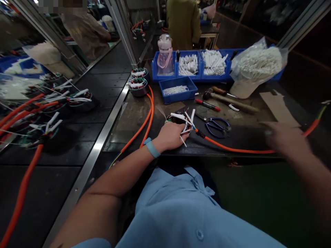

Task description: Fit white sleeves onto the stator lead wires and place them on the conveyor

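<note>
My left hand [173, 135], with a blue band at the wrist, grips a round motor stator [176, 117] on the bench. White sleeves and thin leads stick out of it, and the fingertips are partly hidden among them. From the stator an orange cable [232, 149] runs right, towards my right hand [287, 139]. That hand is smeared by motion at the cable, which shows again beyond it; whether the fingers close on it cannot be told. Blue-handled scissors [217, 127] lie just right of the stator.
Behind the stator stand a small blue tray [178, 98] of white pieces and blue bins [201, 78]. A hammer [232, 100], a red marker [208, 104] and cardboard [280, 108] lie on the right. More stators [138, 88] sit left, beside a dark conveyor [77, 137]. Two people are beyond.
</note>
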Tool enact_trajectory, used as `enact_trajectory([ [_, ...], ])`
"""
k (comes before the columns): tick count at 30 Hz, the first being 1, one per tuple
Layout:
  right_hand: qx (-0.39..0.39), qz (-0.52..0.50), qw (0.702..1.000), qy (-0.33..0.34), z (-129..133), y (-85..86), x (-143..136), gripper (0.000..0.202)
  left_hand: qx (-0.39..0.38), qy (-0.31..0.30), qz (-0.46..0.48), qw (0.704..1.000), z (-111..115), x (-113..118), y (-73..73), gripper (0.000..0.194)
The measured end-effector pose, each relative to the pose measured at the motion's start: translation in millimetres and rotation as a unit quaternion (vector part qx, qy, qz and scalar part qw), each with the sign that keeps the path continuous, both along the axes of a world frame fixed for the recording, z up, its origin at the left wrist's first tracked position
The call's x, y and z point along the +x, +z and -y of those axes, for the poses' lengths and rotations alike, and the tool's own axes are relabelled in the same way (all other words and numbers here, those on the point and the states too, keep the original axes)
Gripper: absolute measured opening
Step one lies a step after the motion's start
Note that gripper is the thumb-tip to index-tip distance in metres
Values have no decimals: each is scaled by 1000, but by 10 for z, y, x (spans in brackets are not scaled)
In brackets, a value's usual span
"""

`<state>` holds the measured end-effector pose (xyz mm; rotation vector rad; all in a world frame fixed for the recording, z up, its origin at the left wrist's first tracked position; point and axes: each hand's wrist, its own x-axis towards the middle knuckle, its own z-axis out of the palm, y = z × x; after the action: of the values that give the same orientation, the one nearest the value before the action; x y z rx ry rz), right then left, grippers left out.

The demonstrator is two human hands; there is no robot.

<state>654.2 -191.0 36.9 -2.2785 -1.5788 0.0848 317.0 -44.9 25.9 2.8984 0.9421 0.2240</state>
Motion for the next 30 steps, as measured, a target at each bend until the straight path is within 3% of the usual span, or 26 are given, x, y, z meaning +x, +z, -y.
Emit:
enact_trajectory([
  [4, -63, -58, 975, 206, -388, -237, -1135, 47, 16, 47, 22, 999, 77, 53, -76, 37],
  [7, -60, 36, 974, 214, -579, -249, -1520, 37, 6, 64, 31, 997, 69, 81, -76, 35],
  [11, -33, 183, 945, 270, -811, 15, -1357, 40, -15, 94, 42, 995, 47, 148, -23, 34],
  [15, -51, 230, 915, 326, -1001, 156, -1170, 39, -16, 124, 39, 991, 26, 188, -16, 38],
  [23, -69, 134, 906, 396, -1143, -406, -978, 32, 31, 9, -2, 999, 12, 80, -99, 41],
  [30, -92, 127, 924, 347, -1195, -548, -1023, 31, 92, 18, -19, 995, 35, 123, -195, 46],
])
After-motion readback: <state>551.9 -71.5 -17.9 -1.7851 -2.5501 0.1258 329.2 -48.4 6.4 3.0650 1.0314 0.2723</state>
